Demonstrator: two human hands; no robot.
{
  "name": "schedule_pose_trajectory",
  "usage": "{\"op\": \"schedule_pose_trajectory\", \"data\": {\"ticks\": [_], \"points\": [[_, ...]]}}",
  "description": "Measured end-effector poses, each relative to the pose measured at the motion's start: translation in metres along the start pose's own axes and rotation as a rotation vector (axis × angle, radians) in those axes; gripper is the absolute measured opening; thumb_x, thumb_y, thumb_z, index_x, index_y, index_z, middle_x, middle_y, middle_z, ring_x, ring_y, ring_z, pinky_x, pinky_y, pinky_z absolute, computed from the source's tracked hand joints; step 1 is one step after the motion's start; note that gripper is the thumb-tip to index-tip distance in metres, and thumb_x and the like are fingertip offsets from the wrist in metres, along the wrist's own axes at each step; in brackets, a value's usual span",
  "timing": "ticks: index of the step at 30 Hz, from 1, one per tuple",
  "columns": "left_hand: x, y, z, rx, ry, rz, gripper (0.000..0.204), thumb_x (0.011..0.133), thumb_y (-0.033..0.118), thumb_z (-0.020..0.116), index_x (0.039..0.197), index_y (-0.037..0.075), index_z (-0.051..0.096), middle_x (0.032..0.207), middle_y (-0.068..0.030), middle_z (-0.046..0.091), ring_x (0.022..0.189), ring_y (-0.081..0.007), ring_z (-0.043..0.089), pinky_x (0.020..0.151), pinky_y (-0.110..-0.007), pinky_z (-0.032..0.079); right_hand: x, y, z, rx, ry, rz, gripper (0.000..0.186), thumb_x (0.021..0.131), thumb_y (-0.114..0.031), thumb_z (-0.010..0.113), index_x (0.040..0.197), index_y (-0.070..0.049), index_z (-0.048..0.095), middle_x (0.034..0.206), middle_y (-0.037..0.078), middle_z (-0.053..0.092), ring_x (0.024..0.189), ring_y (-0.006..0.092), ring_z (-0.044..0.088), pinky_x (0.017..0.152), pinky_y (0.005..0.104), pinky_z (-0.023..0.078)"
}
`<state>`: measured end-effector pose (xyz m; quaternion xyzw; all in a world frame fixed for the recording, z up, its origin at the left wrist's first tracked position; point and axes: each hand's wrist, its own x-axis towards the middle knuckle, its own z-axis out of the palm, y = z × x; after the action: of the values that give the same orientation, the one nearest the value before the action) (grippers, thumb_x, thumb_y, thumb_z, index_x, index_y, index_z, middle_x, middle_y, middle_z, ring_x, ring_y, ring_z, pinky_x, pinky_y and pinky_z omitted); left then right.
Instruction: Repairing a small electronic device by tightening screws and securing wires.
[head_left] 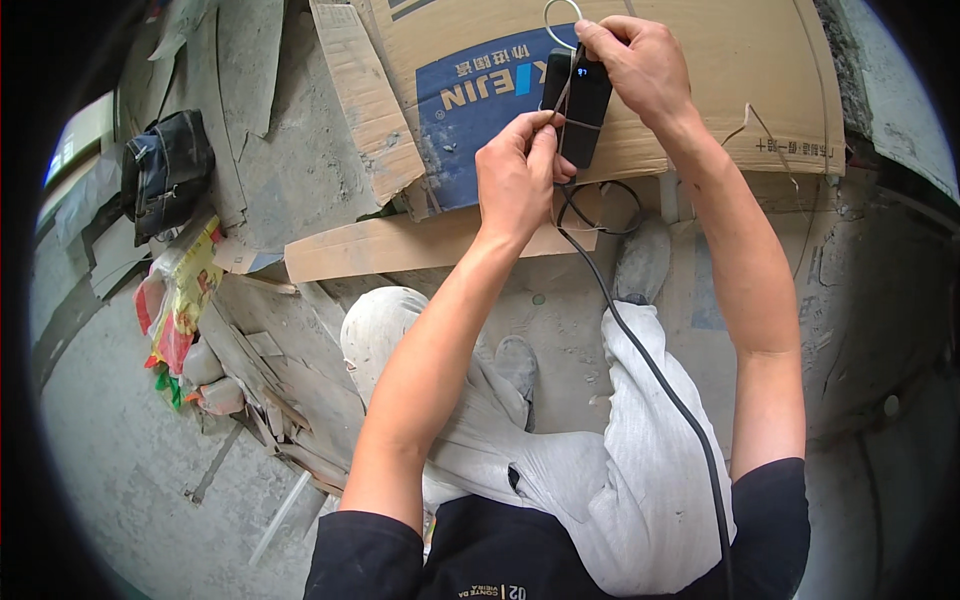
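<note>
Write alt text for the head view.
The person's left hand and right hand hold a black device with a small lit display over printed cardboard. A black cable runs from near the device across the pale trousers.

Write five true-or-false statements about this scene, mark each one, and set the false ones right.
1. The left hand and right hand are both at the black device. True.
2. Both hands wear thick gloves. False: they are bare.
3. The long cable running down over the trousers is white. False: it is black.
4. A dark bag lies toward the person's left, apart from the hands. True.
5. The trousers are bright red. False: they are pale grey.
</note>
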<state>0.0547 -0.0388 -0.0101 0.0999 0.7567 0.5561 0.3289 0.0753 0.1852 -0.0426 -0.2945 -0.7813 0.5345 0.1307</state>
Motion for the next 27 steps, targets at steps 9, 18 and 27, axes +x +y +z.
{"op": "schedule_pose_trajectory", "data": {"ticks": [9, 18, 27], "points": [[-0.006, 0.049, -0.020, -0.012, -0.117, -0.082, 0.027, 0.118, 0.009, 0.061, 0.129, -0.007, 0.080, 0.083, -0.0046, 0.075, 0.071, -0.0117, 0.076, 0.066, -0.027, 0.060, -0.022, -0.015, 0.005, 0.011, 0.168, -0.085, 0.045, 0.113, -0.041, 0.080, 0.097, 0.001, 0.085, 0.070, 0.000, 0.069, 0.068, 0.0067, 0.057, 0.062, 0.0320, 0.045], [-0.011, 0.046, -0.025, 0.044, -0.151, -0.105, 0.027, 0.118, 0.012, 0.063, 0.128, -0.006, 0.080, 0.077, -0.0026, 0.071, 0.066, -0.0098, 0.072, 0.063, -0.027, 0.057, -0.019, -0.012, 0.006, 0.104, 0.178, -0.080, 0.046, 0.113, -0.043, 0.080, 0.096, 0.000, 0.085, 0.064, 0.005, 0.067, 0.060, 0.0110, 0.055, 0.059, 0.0366, 0.046], [-0.001, 0.024, -0.031, -0.074, -0.166, -0.176, 0.027, 0.120, 0.012, 0.063, 0.131, -0.007, 0.079, 0.085, -0.0039, 0.075, 0.075, -0.0113, 0.074, 0.070, -0.028, 0.061, -0.019, -0.015, 0.005, 0.069, 0.208, -0.062, 0.045, 0.112, -0.041, 0.081, 0.095, 0.000, 0.084, 0.067, 0.007, 0.069, 0.063, 0.0129, 0.060, 0.061, 0.0377, 0.047]]}}
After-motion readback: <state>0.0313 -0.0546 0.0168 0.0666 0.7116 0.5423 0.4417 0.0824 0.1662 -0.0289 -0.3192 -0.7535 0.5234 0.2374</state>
